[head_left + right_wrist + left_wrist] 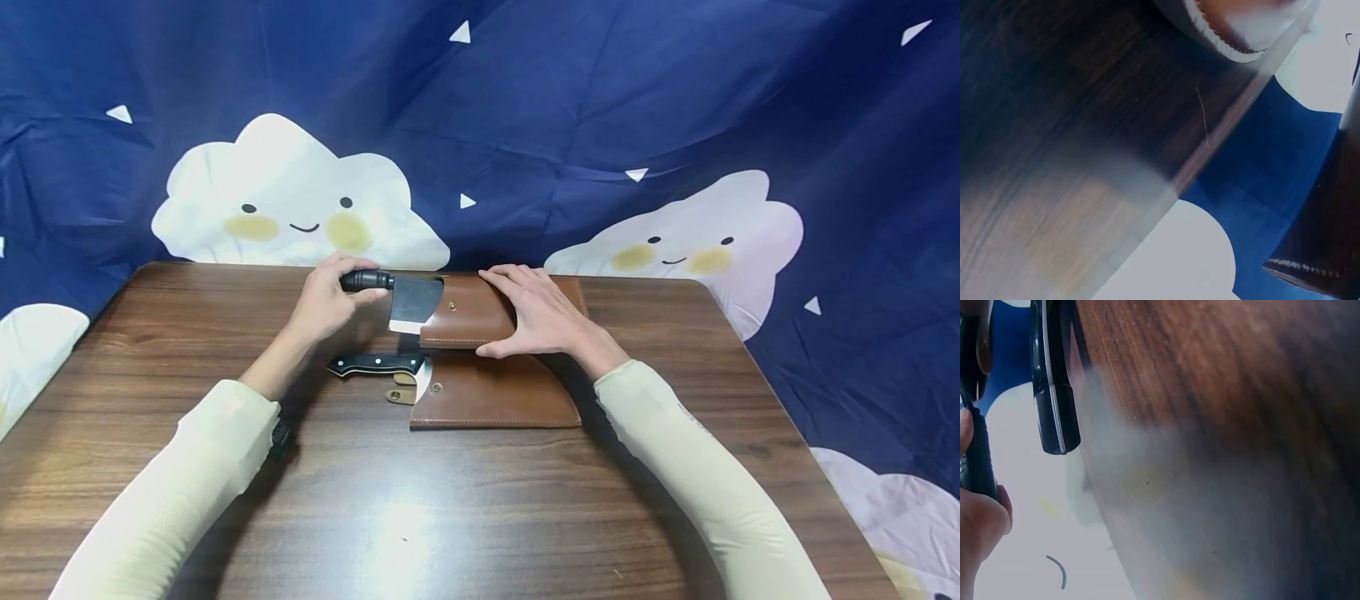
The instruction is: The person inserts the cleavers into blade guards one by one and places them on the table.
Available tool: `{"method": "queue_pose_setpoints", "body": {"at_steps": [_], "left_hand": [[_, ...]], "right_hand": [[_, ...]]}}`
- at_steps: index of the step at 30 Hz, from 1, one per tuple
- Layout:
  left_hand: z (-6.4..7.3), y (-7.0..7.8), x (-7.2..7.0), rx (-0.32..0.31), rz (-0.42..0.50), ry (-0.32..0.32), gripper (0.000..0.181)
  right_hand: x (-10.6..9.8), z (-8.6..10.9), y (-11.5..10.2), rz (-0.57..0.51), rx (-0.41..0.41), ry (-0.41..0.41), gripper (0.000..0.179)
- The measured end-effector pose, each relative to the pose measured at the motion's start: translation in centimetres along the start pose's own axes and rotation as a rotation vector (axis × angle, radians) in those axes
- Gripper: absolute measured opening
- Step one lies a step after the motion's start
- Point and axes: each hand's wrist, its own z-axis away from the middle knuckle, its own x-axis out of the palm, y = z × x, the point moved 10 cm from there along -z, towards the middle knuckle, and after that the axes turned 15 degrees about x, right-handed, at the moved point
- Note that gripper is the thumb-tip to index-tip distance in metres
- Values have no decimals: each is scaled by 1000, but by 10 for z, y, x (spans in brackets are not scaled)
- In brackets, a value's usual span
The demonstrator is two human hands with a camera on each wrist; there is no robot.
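Note:
My left hand grips the black ridged handle of a cleaver, whose dark blade with a bright edge sits partly inside a brown leather sheath. Across that sheath lies my right hand, fingers at its far edge and thumb at its near edge. Just nearer on the table is a second knife with a black riveted handle, its blade mostly inside another brown sheath. In the left wrist view, fingers hold the cleaver handle. The right wrist view shows the raised sheath at the right.
Both sheaths are over a brown wooden table. From the lower sheath a snap strap sticks out, open. Behind the table's far edge hangs a blue cloth with white clouds.

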Motion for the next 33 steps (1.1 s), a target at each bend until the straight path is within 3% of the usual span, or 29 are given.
{"method": "queue_pose_setpoints", "body": {"at_steps": [14, 33], "left_hand": [[-1, 12, 2, 65, -29, 10, 39], [2, 11, 2, 47, -13, 45, 38]], "right_hand": [[3, -6, -6, -4, -8, 20, 117], [8, -12, -10, -4, 28, 1, 116]]}}
